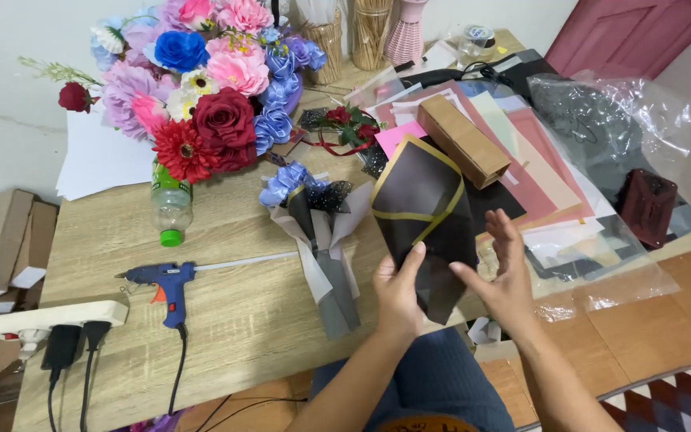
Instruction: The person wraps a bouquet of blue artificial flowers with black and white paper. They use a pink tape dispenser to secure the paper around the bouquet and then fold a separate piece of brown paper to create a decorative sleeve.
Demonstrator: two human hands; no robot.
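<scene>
Both hands (449,284) on black wrap sheet (425,216), by mini bouquet (317,220)

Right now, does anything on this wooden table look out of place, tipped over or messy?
The clear plastic bottle with a green cap lies on its side under the artificial flower bunch. The coloured paper sheets at the right sprawl unevenly over the wooden table edge. Nothing looks spilled or damaged.

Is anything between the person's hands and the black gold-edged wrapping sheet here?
Nothing visible. The left hand and the right hand both already touch the black wrapping sheet, holding its lower part from either side above the table edge. The small wrapped bouquet lies beside it, to its left.
</scene>
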